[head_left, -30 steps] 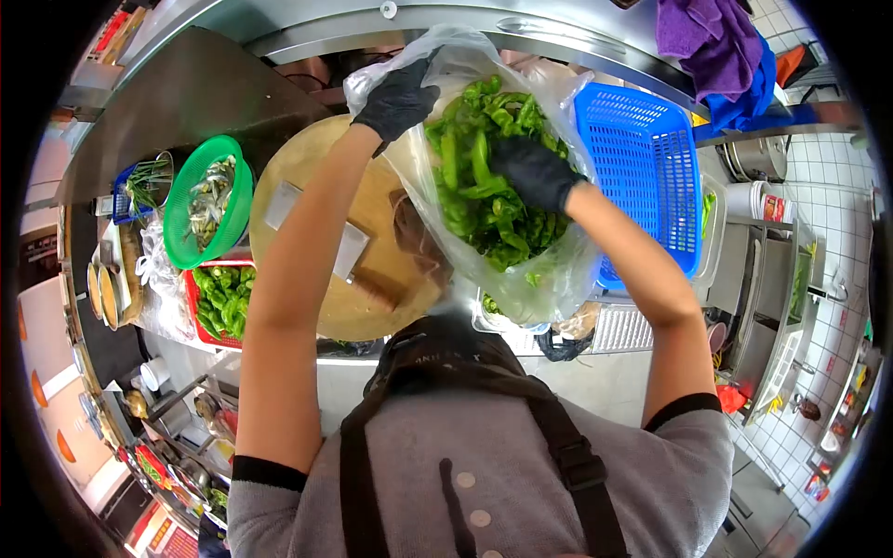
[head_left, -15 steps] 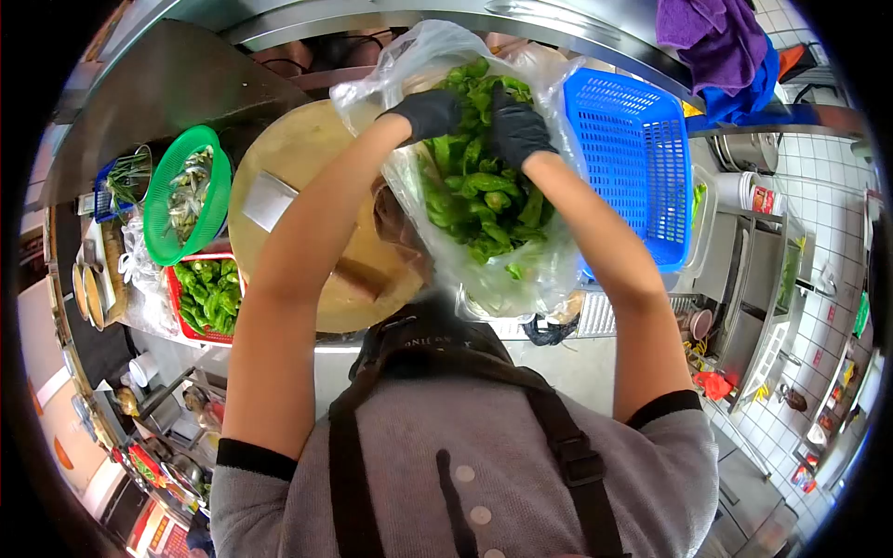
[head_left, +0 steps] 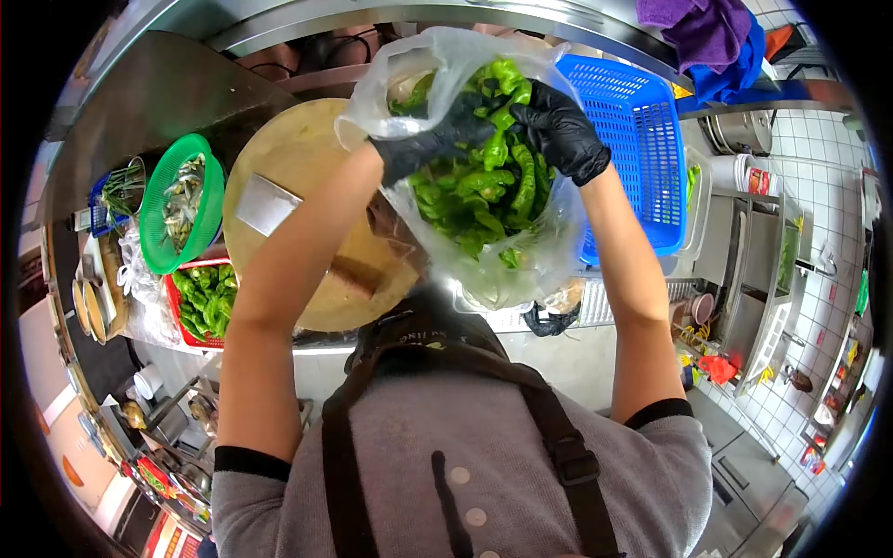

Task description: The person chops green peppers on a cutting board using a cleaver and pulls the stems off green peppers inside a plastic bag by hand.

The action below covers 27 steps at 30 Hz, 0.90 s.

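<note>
A clear plastic bag (head_left: 502,288) full of green peppers (head_left: 484,195) lies open in front of me, right of the round chopping board (head_left: 279,139). Black gloves cover both hands. My left hand (head_left: 433,144) reaches over the bag's left side onto the peppers; its fingers are partly hidden among them. At the upper right of the peppers, my right hand (head_left: 558,130) has its fingers closed on a bright green pepper (head_left: 502,121). A cleaver (head_left: 267,204) rests on the board, partly behind my left forearm.
Left of the board are a green basket (head_left: 206,232) of small fish and a red basket (head_left: 177,312) of green peppers. A blue basket (head_left: 665,158) stands right of the bag. Purple cloth (head_left: 707,33) hangs at the upper right.
My left hand has moved from the bag's rim onto the peppers. My right hand has come up out of the pile and now grips a pepper.
</note>
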Available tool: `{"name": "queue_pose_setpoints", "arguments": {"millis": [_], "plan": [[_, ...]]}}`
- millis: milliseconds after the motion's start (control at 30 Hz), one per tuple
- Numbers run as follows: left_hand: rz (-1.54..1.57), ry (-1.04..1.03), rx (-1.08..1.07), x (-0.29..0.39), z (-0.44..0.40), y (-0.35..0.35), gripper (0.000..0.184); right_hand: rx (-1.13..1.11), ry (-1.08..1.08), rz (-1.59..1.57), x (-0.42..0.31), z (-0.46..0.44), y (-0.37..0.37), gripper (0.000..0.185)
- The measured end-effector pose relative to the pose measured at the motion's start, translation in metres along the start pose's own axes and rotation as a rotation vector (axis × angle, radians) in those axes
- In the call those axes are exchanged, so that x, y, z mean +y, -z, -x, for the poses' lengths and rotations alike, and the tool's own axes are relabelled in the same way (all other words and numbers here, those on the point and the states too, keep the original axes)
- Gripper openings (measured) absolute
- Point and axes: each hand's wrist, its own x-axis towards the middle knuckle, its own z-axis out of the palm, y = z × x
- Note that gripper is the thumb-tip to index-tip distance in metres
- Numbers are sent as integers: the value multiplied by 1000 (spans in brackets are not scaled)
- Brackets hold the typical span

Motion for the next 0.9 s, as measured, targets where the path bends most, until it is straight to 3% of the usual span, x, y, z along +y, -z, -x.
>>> {"name": "queue_pose_setpoints", "arguments": {"millis": [67, 100, 200, 233, 267, 367, 400, 500, 533, 600, 667, 700, 733, 800, 833, 900], "plan": [[-59, 153, -21, 15, 12, -18, 55, 9, -2, -165, 8, 6, -14, 39], [-41, 80, 69, 3, 14, -22, 57, 35, -16, 181, 18, 5, -3, 37], [120, 131, 92, -10, 21, 5, 47, 125, 241, 822, 39, 9, 25, 33], [75, 134, 191, -8, 28, 16, 45, 250, 169, 1147, 17, 23, 8, 34], [120, 251, 226, -34, 20, 46, 39, 203, 84, 1258, 17, 25, 9, 36], [-203, 252, 217, -5, 20, 61, 33, 132, -87, 1524, 25, 29, 9, 40], [-190, 216, 199, 7, 21, 57, 32, 165, -79, 1578, 30, 31, 2, 40], [294, -95, 348, -38, -8, 77, 41, 279, -134, 1654, 65, 24, -8, 46], [381, -212, 328, -53, -18, 89, 44, 299, -36, 1664, 80, 16, 0, 47], [-199, -181, 288, -28, 7, 65, 45, 338, 157, 1676, 99, 8, 12, 47], [-740, -102, 254, 6, 31, 35, 42, 302, 152, 1542, 63, 2, 1, 48], [-831, -99, 80, -3, 36, 40, 46, 323, 362, 1456, 63, -12, 14, 49], [-1016, 50, -66, 9, 48, 29, 41, 344, 562, 1357, 58, -15, 14, 51], [-1109, -79, -335, 23, 77, 10, 43, 350, 370, 1242, 27, -15, 2, 57], [-1293, -199, -341, 16, 86, 7, 42, 352, 277, 1182, 15, -12, -8, 60], [-1567, -404, -335, -12, 95, 12, 39, 45, 261, 1549, 30, 1, -27, 61]]}}
